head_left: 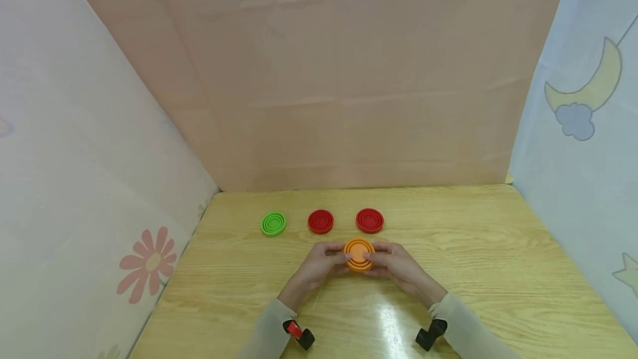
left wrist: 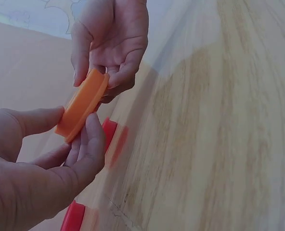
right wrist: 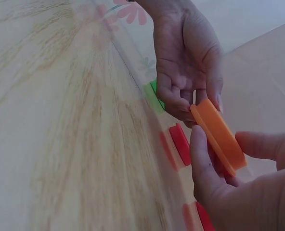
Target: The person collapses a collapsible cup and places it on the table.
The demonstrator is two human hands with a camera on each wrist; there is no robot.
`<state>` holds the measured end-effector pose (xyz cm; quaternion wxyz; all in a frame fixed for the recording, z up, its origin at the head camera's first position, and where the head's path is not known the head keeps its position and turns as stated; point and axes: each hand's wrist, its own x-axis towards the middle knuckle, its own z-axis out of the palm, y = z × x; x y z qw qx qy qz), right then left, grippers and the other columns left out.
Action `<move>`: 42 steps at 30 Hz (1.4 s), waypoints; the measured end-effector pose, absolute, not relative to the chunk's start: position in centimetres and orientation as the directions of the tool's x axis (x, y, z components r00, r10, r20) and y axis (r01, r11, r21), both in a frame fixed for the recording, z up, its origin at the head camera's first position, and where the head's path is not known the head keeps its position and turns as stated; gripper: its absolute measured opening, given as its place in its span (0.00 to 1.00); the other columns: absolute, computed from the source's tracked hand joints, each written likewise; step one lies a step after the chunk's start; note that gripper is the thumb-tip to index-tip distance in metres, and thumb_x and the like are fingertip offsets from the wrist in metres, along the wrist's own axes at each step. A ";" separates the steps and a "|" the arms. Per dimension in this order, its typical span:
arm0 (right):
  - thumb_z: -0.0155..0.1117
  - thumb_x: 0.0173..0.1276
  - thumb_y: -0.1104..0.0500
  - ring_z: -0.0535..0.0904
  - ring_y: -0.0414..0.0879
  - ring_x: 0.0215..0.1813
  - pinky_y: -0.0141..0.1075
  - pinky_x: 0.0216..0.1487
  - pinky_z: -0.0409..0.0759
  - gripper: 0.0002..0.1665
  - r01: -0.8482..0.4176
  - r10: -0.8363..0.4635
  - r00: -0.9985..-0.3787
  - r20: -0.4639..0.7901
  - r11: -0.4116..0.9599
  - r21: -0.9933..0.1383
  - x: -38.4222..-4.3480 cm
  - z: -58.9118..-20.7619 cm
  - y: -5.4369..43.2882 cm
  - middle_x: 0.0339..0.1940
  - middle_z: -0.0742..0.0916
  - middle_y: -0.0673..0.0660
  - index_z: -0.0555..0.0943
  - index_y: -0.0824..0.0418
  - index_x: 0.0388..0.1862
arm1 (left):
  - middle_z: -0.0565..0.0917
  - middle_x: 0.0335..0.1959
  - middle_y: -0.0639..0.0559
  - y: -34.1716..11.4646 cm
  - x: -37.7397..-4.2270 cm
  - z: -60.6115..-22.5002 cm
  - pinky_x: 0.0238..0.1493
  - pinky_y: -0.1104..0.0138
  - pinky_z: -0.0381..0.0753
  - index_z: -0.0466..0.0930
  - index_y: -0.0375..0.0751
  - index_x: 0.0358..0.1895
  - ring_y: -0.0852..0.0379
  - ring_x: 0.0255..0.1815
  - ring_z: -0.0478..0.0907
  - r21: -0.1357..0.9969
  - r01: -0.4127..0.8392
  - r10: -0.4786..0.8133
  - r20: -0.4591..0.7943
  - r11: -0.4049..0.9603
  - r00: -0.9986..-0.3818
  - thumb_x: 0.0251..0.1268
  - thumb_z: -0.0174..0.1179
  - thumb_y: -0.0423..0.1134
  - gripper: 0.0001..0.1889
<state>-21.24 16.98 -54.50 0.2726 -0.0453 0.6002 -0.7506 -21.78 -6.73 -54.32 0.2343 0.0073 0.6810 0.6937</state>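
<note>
Both hands hold an orange collapsible cup (head_left: 358, 255), folded flat into a thick disc with concentric rings, above the table. My left hand (head_left: 319, 265) pinches its left side, thumb on the ringed face and fingers behind. On the opposite side, my right hand (head_left: 399, 267) grips it the same way. From the left wrist the orange cup (left wrist: 82, 103) shows edge-on and tilted between the two hands. Just beyond the hands lie two red folded cups, one on the left (head_left: 320, 221) and one on the right (head_left: 370, 220).
A green folded cup (head_left: 273, 224) lies at the left end of the row on the wooden table (head_left: 498, 270). A plain beige sheet (head_left: 349, 82) rises behind the table. Patterned pale sheets stand along the left (head_left: 99, 143) and right (head_left: 563, 181) sides.
</note>
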 end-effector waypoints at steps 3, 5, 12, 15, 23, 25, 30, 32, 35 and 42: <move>0.65 0.78 0.59 0.89 0.46 0.52 0.41 0.56 0.91 0.35 0.364 -0.465 -0.844 -0.267 -0.131 -0.922 -21.1 -54.5 17.1 0.54 0.87 0.57 0.67 0.79 0.73 | 0.86 0.57 0.40 -6.8 -21.7 -54.4 0.53 0.63 0.92 0.80 0.28 0.64 0.55 0.49 0.88 0.946 -0.322 0.334 -0.313 0.030 -0.889 0.74 0.65 0.34 0.20; 0.65 0.78 0.59 0.89 0.46 0.51 0.40 0.55 0.91 0.35 0.363 -0.464 -0.845 -0.267 -0.129 -0.923 -21.1 -54.6 17.1 0.53 0.87 0.58 0.67 0.80 0.72 | 0.86 0.57 0.38 -6.8 -21.7 -54.4 0.53 0.62 0.92 0.80 0.27 0.63 0.54 0.49 0.88 0.945 -0.325 0.333 -0.314 0.025 -0.889 0.74 0.66 0.34 0.20; 0.66 0.77 0.61 0.89 0.46 0.49 0.42 0.53 0.92 0.31 0.328 -0.449 -0.858 -0.250 -0.106 -0.939 -20.8 -54.8 17.3 0.51 0.88 0.58 0.72 0.81 0.68 | 0.87 0.55 0.37 -6.9 -21.0 -54.5 0.52 0.61 0.92 0.82 0.27 0.61 0.52 0.50 0.89 0.939 -0.343 0.311 -0.333 0.024 -0.890 0.71 0.68 0.32 0.19; 0.66 0.76 0.62 0.90 0.46 0.49 0.44 0.53 0.92 0.30 0.316 -0.446 -0.862 -0.243 -0.095 -0.944 -20.7 -54.9 17.3 0.51 0.88 0.60 0.72 0.82 0.68 | 0.87 0.53 0.38 -6.8 -20.7 -54.6 0.51 0.60 0.92 0.83 0.27 0.60 0.52 0.48 0.90 0.936 -0.351 0.296 -0.346 0.037 -0.890 0.70 0.69 0.32 0.18; 0.66 0.76 0.63 0.90 0.47 0.47 0.44 0.52 0.92 0.30 0.309 -0.430 -0.870 -0.242 -0.091 -0.947 -20.6 -55.3 17.1 0.49 0.89 0.61 0.72 0.83 0.67 | 0.88 0.50 0.39 -6.9 -20.4 -54.4 0.50 0.59 0.93 0.82 0.27 0.59 0.53 0.44 0.90 0.936 -0.349 0.278 -0.346 0.040 -0.896 0.70 0.68 0.32 0.18; 0.66 0.76 0.63 0.90 0.47 0.47 0.43 0.52 0.92 0.30 0.309 -0.440 -0.865 -0.240 -0.091 -0.947 -20.6 -55.1 17.2 0.49 0.89 0.60 0.72 0.83 0.67 | 0.87 0.51 0.39 -6.9 -20.4 -54.3 0.50 0.60 0.93 0.82 0.26 0.60 0.54 0.44 0.90 0.932 -0.362 0.283 -0.354 0.026 -0.891 0.70 0.68 0.32 0.19; 0.66 0.77 0.60 0.90 0.46 0.48 0.42 0.53 0.92 0.31 0.288 -0.468 -0.855 -0.225 -0.068 -0.955 -20.5 -54.6 17.6 0.50 0.90 0.59 0.72 0.81 0.67 | 0.86 0.54 0.38 -6.9 -20.4 -54.1 0.50 0.61 0.93 0.80 0.26 0.62 0.54 0.43 0.90 0.919 -0.394 0.303 -0.373 -0.009 -0.877 0.71 0.67 0.32 0.20; 0.67 0.76 0.58 0.90 0.46 0.49 0.43 0.54 0.92 0.31 0.262 -0.467 -0.858 -0.213 -0.043 -0.964 -20.4 -54.4 17.8 0.52 0.90 0.60 0.73 0.80 0.68 | 0.87 0.54 0.39 -6.9 -20.4 -54.1 0.50 0.61 0.93 0.80 0.26 0.62 0.54 0.43 0.90 0.916 -0.401 0.309 -0.376 -0.018 -0.874 0.72 0.66 0.32 0.20; 0.69 0.76 0.55 0.90 0.46 0.51 0.41 0.55 0.91 0.33 0.225 -0.456 -0.867 -0.203 0.007 -0.974 -20.4 -54.2 18.1 0.57 0.90 0.62 0.74 0.77 0.70 | 0.87 0.54 0.39 -7.0 -20.4 -54.1 0.50 0.61 0.92 0.81 0.27 0.62 0.54 0.44 0.89 0.909 -0.416 0.313 -0.389 -0.023 -0.867 0.73 0.66 0.33 0.19; 0.73 0.72 0.56 0.86 0.45 0.60 0.34 0.57 0.88 0.41 0.149 -0.486 -0.860 -0.159 0.058 -0.987 -20.3 -54.3 18.7 0.73 0.80 0.71 0.68 0.71 0.77 | 0.88 0.51 0.42 -7.3 -20.4 -54.3 0.50 0.62 0.92 0.82 0.29 0.61 0.56 0.43 0.89 0.890 -0.456 0.323 -0.426 -0.020 -0.845 0.73 0.66 0.34 0.18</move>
